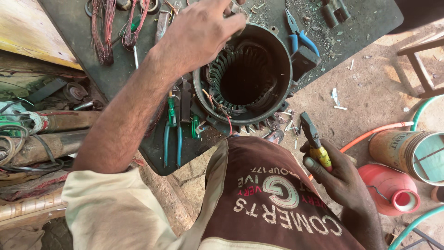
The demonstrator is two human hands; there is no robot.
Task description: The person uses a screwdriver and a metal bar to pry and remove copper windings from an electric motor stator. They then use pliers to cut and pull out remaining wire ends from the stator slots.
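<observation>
A black round motor stator housing (280, 59) with slotted core and copper windings (213, 76) inside stands on a dark worktable (78, 28). My left hand (201, 32) reaches across from the left, and its fingers curl over the housing's far rim. Near my lap at the lower right, my right hand (340, 176) is closed around the yellow handle of a pair of pliers (311, 132). Their dark jaws point up toward the housing without touching it.
Green-handled pliers (172, 134) lie left of the housing and blue-handled pliers (299, 37) lie behind it. Copper wire bundles (104, 32) sit at the table's back. Rusty pipes (51, 139) lie at the left. A tin can (407, 153), a red spool (391, 187) and hoses (370, 134) are on the floor to the right.
</observation>
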